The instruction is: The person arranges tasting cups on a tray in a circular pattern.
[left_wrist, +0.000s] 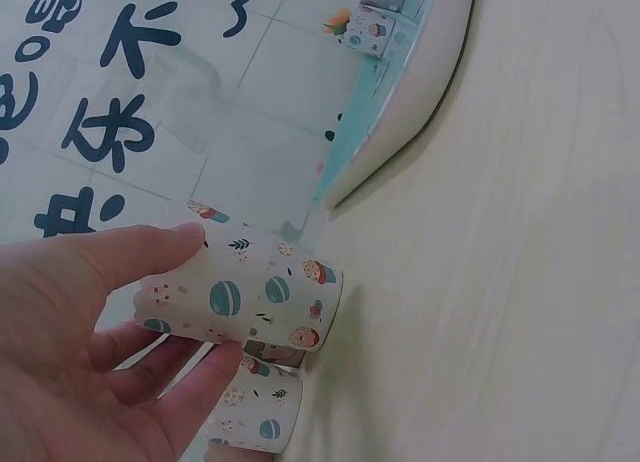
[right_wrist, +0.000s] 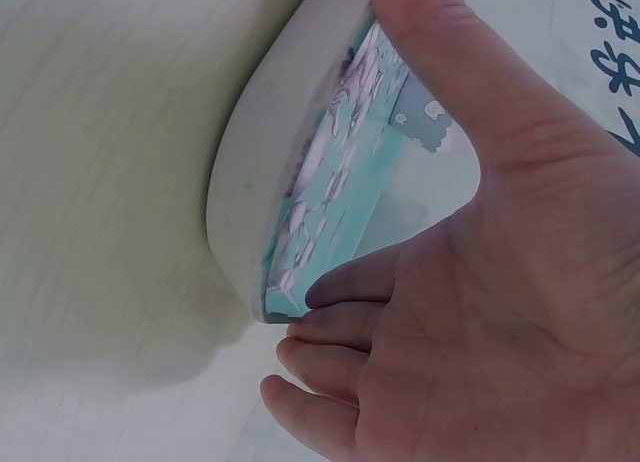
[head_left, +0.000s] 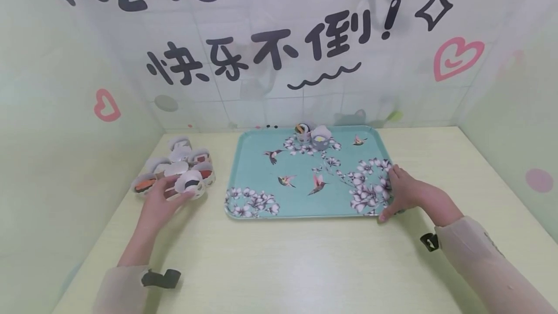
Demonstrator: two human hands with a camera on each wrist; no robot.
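My left hand pinches a white paper baking cup between thumb and fingers, at the front of a cluster of similar cups on the left. A dark and white piece shows inside it. In the left wrist view the wall of this paper baking cup carries printed teal macarons and small cakes, with another cup right behind it. My right hand rests at the front right corner of a turquoise tray printed with flowers and birds. Its thumb touches the front edge, and the fairly straight fingers lie along the right side.
Two filled cups stand at the tray's back edge: a patterned cup and a grey cup. Several cups, one an orange-topped cup, crowd the left side. A printed wall sheet borders the pale wooden table behind.
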